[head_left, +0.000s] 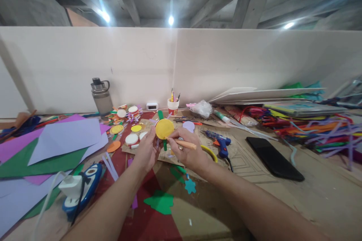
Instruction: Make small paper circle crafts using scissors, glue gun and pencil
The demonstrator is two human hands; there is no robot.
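Note:
My left hand (147, 151) is closed on a round yellow disc (164, 128), holding it from its left side. Green strips stick out above and below the disc, and narrow purple strips show beside it. In my right hand (189, 150) is an orange pen-shaped tool (185, 144); its tip end meets the lower right of the disc, though I cannot tell whether it touches. White-topped round pieces (132, 139) lie left of my hands, near a flat yellow circle (136, 128). A purple paper shape (188, 126) rests behind my right hand.
A blue glue gun (219, 141) and a black phone (274, 158) lie to the right. At left are coloured paper sheets (66, 139), a blue power strip (85, 192) and a bottle (101, 98). A pen cup (173, 106) stands behind; green scraps (161, 201) lie in front.

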